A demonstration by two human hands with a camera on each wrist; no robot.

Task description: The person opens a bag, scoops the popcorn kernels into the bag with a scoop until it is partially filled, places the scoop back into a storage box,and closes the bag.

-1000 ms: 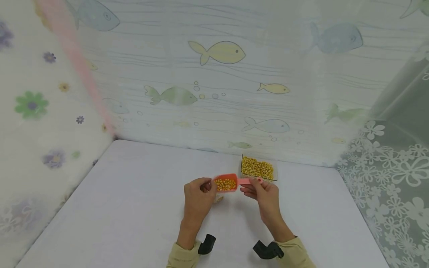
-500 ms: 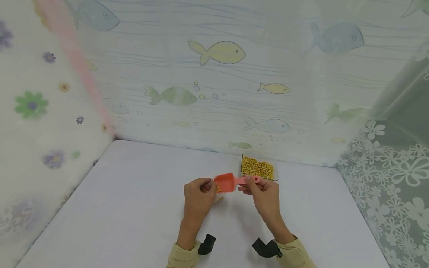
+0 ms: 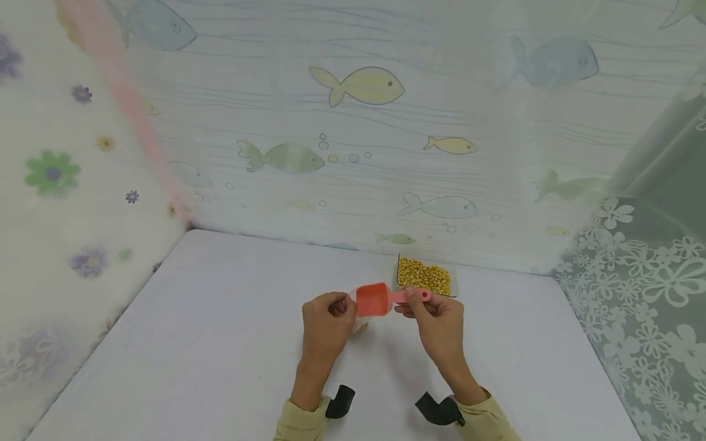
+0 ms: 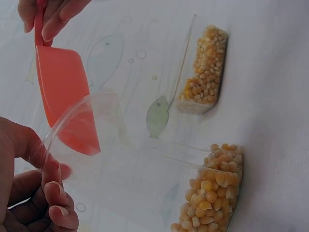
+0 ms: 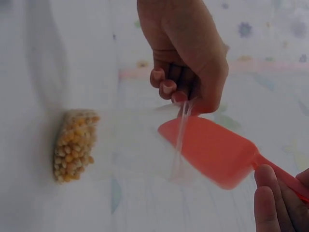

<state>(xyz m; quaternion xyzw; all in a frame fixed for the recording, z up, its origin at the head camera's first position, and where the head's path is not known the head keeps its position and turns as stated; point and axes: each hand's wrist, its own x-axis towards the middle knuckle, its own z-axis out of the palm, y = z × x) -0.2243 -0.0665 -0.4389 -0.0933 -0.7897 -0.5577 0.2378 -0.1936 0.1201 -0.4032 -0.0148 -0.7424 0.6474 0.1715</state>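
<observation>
My left hand (image 3: 326, 324) pinches the mouth of a clear plastic bag (image 5: 135, 140), which stands upright on the table. Corn kernels (image 4: 212, 195) fill the bag's bottom. By its handle, my right hand (image 3: 441, 327) holds a red scoop (image 3: 372, 300), whose lip is tipped inside the bag's mouth. No kernels show in the scoop's bowl in the head view. My left fingers (image 4: 55, 193) curl at the bag's rim, close to the scoop's tip.
A clear rectangular container (image 3: 454, 283) of corn kernels stands behind my right hand. The white table (image 3: 220, 318) meets a fish-printed curtain (image 3: 353, 202) at the back. Black wrist mounts (image 3: 441, 410) sit on both forearms.
Kernels seen in the scoop a second ago have gone from it. My right hand has tilted the scoop toward the bag; my left hand has hardly moved.
</observation>
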